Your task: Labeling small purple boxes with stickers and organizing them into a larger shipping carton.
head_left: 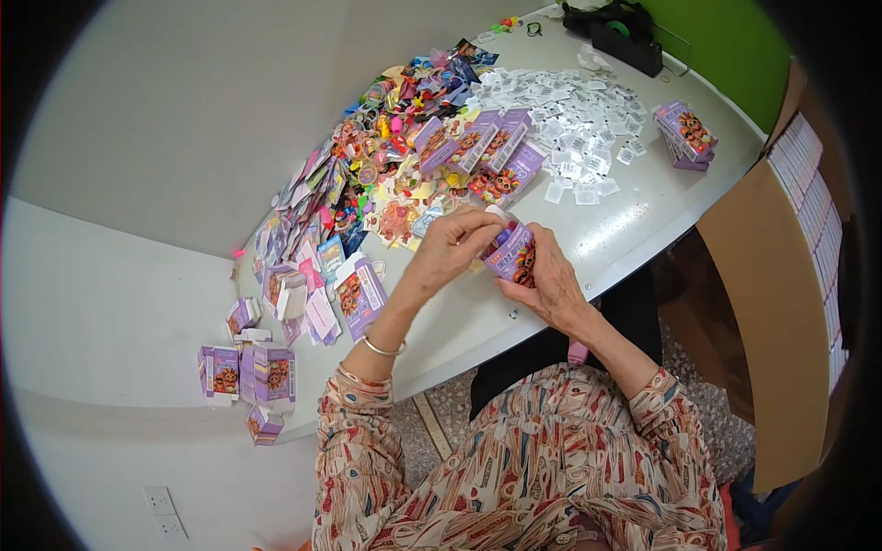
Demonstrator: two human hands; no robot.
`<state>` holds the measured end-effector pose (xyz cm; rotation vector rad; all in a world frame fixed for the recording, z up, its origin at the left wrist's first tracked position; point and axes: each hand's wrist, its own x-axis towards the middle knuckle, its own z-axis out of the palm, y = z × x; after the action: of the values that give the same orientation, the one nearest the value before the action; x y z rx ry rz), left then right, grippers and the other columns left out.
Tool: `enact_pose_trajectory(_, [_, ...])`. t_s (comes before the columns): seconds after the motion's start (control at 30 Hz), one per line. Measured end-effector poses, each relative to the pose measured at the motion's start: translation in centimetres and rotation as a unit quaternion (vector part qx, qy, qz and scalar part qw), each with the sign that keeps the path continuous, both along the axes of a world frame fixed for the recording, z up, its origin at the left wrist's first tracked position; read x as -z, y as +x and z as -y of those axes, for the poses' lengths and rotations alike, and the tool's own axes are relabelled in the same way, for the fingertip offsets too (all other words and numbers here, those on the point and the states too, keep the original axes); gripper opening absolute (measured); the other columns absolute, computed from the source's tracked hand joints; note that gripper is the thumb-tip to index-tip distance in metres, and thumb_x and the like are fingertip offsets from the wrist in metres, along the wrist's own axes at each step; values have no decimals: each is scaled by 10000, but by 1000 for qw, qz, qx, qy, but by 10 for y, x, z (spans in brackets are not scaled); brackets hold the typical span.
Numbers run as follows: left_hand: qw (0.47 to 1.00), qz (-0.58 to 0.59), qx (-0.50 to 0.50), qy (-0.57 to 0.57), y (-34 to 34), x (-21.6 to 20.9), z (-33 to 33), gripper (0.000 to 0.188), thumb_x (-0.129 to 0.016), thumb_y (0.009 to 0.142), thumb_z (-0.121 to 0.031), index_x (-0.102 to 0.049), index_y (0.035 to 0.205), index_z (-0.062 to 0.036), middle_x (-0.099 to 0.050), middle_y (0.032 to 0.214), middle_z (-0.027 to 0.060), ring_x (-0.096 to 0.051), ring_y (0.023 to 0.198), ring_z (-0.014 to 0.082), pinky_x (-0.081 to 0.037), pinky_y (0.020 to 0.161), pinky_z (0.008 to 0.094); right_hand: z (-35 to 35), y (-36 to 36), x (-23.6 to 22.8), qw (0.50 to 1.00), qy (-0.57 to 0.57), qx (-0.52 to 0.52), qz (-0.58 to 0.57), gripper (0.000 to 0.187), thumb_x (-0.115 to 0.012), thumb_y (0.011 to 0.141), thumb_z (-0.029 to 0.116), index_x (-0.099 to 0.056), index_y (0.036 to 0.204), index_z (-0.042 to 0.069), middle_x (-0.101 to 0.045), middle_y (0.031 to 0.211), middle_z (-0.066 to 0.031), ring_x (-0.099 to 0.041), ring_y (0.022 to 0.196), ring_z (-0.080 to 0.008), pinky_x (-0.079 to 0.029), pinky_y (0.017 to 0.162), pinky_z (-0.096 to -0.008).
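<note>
Small purple box (525,261) in my right hand (554,292), gripped by its sides, thumb below, fingers wrapped behind; open end tipped up and to the left, above the worktop (634,213) near its front edge. My left hand (448,250) bunched narrow at that opening, fingertips drawn together; cannot tell whether they pinch something or just work the white flap (496,212). Something bluish-purple shows in the mouth. Judgement: the right grip wants to be firm but light, since thin card would likely buckle and narrow the opening. Best to hold the flap clear and guide contents straight down, not across an edge where they might snag or crease. Mixed trinkets (395,126) heaped beyond my left hand, white labels (581,124) farther back; tilting the mouth away from both should avoid strays.
</note>
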<state>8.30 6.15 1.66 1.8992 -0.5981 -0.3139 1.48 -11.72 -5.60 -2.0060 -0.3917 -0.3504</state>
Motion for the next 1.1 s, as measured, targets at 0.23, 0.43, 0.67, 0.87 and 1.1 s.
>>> enact_pose_trajectory(0.23, [991, -76, 79, 72, -2, -13, -2, 213, -601, 938, -135, -660, 1080, 12, -640, 956, 46, -576, 874, 96, -467, 785, 243, 1, 1, -2, 1000, 11, -20, 3, 751, -765, 736, 209, -310, 1296, 1, -448, 1098, -206, -503, 1012, -385, -435, 878, -439])
enact_pose_trajectory(0.43, [987, 95, 51, 120, -10, -20, -6, 224, -590, 945, -186, -672, 1076, -23, -648, 900, 93, -588, 830, 158, -473, 827, 291, 3, 2, 1, 999, 24, -19, -12, 766, -762, 730, 217, -303, 1300, -7, -448, 1110, -217, -495, 1022, -394, -420, 905, -447])
enact_pose_trajectory(0.67, [953, 120, 139, 240, -1, -21, -5, 282, -571, 946, -279, -680, 1078, -54, -652, 876, 119, -611, 836, 208, -457, 909, 339, 8, -1, 3, 1000, -1, -2, -1, 756, -765, 730, 223, -327, 1303, -5, -467, 1112, -195, -503, 1059, -368, -420, 935, -410])
enact_pose_trajectory(0.87, [996, 43, -64, 42, 26, -8, 5, 255, -588, 934, -207, -661, 1057, 5, -662, 779, 32, -596, 794, 95, -483, 747, 243, 40, -9, 1, 994, 18, 102, -22, 767, -756, 745, 209, -309, 1322, -28, -500, 1135, -187, -542, 1037, -269, -445, 906, -365])
enact_pose_trajectory(1.1, [959, 200, -180, 87, 62, 13, -39, 181, -627, 897, -136, -678, 971, 21, -626, 732, -16, -525, 674, 43, -412, 606, 206, 53, -11, 2, 989, 57, 134, -39, 752, -745, 770, 240, -312, 1329, -17, -511, 1113, -158, -546, 982, -231, -450, 878, -345])
